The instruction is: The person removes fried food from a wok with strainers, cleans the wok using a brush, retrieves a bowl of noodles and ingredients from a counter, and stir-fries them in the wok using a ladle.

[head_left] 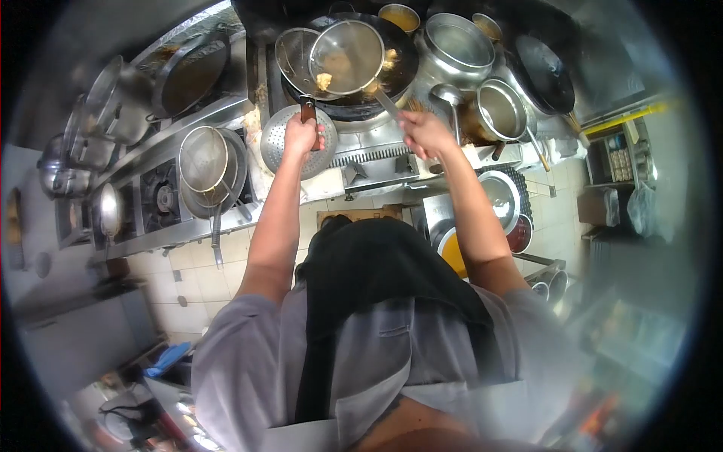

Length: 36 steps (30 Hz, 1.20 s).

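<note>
My left hand (303, 137) is closed around the dark wooden handle of a round strainer (292, 54), which is held over a large wok (401, 53). In my right hand (426, 134) is the metal handle of a fine mesh skimmer (346, 51); its round head overlaps the strainer above the wok. A golden fried piece (324, 80) shows at the skimmer's lower left, and more golden pieces (390, 57) lie at its right. Below the strainer, beside my left hand, rests a perforated metal disc (276, 143).
Left of my arms, a mesh strainer (203, 157) lies over a pan near the burners (162, 192). At the right stand a steel pot (501, 110), a large metal bowl (459, 41), a ladle (446, 95) and another wok (539, 74). A yellow-filled container (453, 253) sits lower right.
</note>
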Each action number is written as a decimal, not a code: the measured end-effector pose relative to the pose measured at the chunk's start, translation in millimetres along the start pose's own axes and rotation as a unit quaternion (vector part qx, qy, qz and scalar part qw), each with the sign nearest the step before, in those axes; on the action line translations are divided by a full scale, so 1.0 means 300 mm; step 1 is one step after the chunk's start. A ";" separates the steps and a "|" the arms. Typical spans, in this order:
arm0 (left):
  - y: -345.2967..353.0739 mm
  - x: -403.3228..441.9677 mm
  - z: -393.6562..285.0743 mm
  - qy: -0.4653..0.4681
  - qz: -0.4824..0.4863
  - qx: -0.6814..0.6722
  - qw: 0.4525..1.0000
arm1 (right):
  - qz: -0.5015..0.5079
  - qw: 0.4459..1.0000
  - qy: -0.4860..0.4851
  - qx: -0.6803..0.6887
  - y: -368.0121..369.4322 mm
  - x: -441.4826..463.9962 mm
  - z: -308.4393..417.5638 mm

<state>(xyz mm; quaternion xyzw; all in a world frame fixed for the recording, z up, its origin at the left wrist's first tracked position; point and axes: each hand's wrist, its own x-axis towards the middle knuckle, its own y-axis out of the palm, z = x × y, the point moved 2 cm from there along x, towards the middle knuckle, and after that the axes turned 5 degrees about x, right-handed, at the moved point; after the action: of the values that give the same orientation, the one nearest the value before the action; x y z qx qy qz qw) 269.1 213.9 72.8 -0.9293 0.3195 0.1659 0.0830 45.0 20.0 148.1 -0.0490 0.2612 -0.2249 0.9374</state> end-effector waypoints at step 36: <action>0.113 -0.132 -0.268 0.086 -0.042 0.257 0.962 | -0.219 0.970 -0.023 -0.100 -0.062 0.059 -0.105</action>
<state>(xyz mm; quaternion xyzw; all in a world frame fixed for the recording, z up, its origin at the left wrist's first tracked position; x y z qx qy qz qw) 239.1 188.8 160.5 -0.9000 0.3184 -0.0058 0.2978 34.9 -3.8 116.7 -0.2035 0.2441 -0.3967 0.8612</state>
